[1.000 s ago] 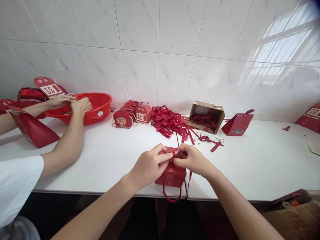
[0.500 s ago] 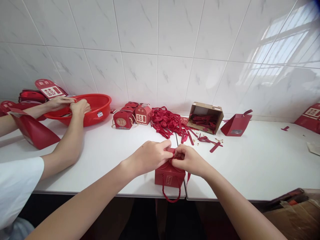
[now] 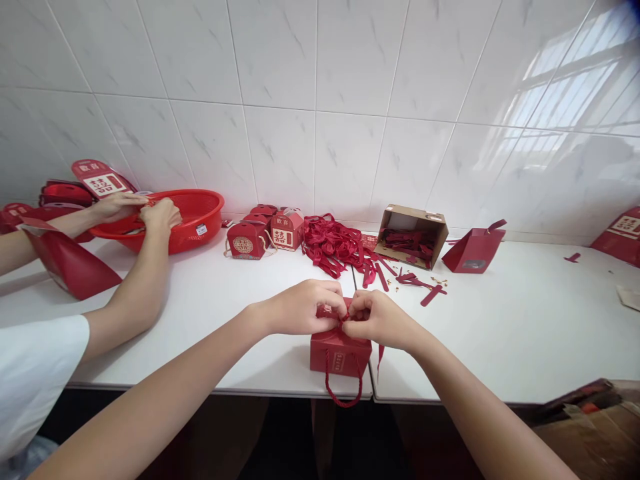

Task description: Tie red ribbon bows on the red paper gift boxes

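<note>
A small red gift box (image 3: 334, 355) with a twisted cord handle stands at the table's front edge, its handle hanging over the edge. Over its top, my left hand (image 3: 307, 308) pinches red ribbon from the left side. My right hand (image 3: 376, 319) pinches the ribbon from the right, its fingertips nearly touching those of my left hand. One ribbon end (image 3: 381, 360) dangles to the right of the box. Fingers partly hide the ribbon at the box top.
Behind lie a red ribbon pile (image 3: 334, 243), finished boxes (image 3: 247, 241), a carton of strips (image 3: 438, 243) and a red bag (image 3: 470, 252). At left, another person's hands work over a red basket (image 3: 187, 241). A brown carton (image 3: 590, 433) is at lower right.
My left hand has turned and lowered slightly at the box top, showing more of the box between the hands. My right hand has barely moved.
</note>
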The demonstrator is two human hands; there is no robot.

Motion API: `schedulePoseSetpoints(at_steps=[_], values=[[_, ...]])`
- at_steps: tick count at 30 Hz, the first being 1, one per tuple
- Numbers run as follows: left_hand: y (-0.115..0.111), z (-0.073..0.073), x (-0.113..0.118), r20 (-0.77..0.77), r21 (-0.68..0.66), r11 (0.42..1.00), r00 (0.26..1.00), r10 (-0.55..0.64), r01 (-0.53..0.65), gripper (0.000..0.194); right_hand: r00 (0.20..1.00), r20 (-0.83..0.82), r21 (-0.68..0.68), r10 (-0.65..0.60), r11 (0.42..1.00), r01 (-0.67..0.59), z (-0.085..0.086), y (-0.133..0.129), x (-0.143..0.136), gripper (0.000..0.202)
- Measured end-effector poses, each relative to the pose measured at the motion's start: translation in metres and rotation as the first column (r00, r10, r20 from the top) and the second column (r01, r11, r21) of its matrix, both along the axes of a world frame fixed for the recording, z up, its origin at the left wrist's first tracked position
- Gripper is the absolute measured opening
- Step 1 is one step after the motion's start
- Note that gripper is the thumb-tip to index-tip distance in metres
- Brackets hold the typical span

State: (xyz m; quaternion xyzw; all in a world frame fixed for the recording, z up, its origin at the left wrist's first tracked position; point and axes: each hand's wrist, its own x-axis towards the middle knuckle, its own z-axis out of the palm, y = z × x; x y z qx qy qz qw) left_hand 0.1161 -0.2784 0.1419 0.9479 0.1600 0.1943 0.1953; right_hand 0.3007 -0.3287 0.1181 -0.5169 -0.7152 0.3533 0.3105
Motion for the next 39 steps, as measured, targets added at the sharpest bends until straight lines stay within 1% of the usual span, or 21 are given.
schedulePoseSetpoints(at_steps=[5,9,11,13,16,19,21,24,28,31,34,36,39], values=[[0.003,-0.006,-0.002,0.032,-0.164,0.986,0.999,0.028,-0.022,0.011,0.999,0.007,0.013,-0.035,0.999,0.035,0.002,-0.001,-0.001,0.011],[0.002,-0.009,-0.002,0.063,-0.214,0.975,0.996,0.070,-0.055,0.007,0.998,0.002,0.021,-0.068,0.997,0.068,0.003,-0.003,-0.003,0.015],[-0.001,-0.009,-0.002,0.067,-0.195,0.977,0.993,0.099,-0.084,0.008,0.993,0.003,0.044,-0.114,0.993,0.114,0.003,-0.005,-0.006,0.015],[-0.006,-0.008,-0.001,0.053,-0.144,0.980,0.988,0.145,-0.136,0.008,0.988,-0.003,0.058,-0.157,0.986,0.157,0.003,-0.006,-0.008,0.014],[-0.014,-0.008,-0.001,0.016,-0.008,0.970,0.970,0.242,-0.242,0.009,0.978,-0.008,0.098,-0.207,0.973,0.207,0.004,-0.008,-0.011,0.009],[-0.020,-0.008,0.001,-0.002,0.109,0.938,0.944,0.331,-0.329,0.010,0.971,-0.003,0.168,-0.241,0.957,0.238,0.005,-0.009,-0.014,0.007],[-0.022,-0.009,0.002,-0.008,0.128,0.918,0.926,0.379,-0.375,0.010,0.969,-0.010,0.200,-0.247,0.949,0.244,0.005,-0.009,-0.016,0.008],[-0.022,-0.009,0.002,-0.014,0.108,0.901,0.906,0.423,-0.419,0.010,0.965,-0.011,0.242,-0.263,0.935,0.258,0.003,-0.009,-0.016,0.007],[-0.019,-0.006,-0.006,-0.032,0.097,0.876,0.878,0.477,-0.473,0.011,0.952,0.039,0.314,-0.303,0.909,0.276,-0.004,-0.011,-0.006,0.008],[-0.016,-0.004,-0.015,-0.058,0.053,0.850,0.848,0.527,-0.524,0.011,0.946,0.067,0.335,-0.317,0.900,0.278,-0.009,-0.013,0.005,0.009],[-0.014,-0.006,-0.020,-0.059,-0.045,0.825,0.826,0.561,-0.564,0.008,0.955,0.078,0.358,-0.286,0.902,0.240,-0.012,-0.015,0.013,0.008],[-0.010,-0.010,-0.020,-0.021,-0.143,0.835,0.845,0.534,-0.532,0.006,0.962,0.080,0.408,-0.260,0.889,0.207,-0.014,-0.015,0.013,0.007],[-0.004,-0.018,-0.017,0.062,-0.284,0.860,0.887,0.458,-0.425,0.011,0.959,0.099,0.458,-0.266,0.868,0.193,-0.018,-0.014,0.010,0.006]])
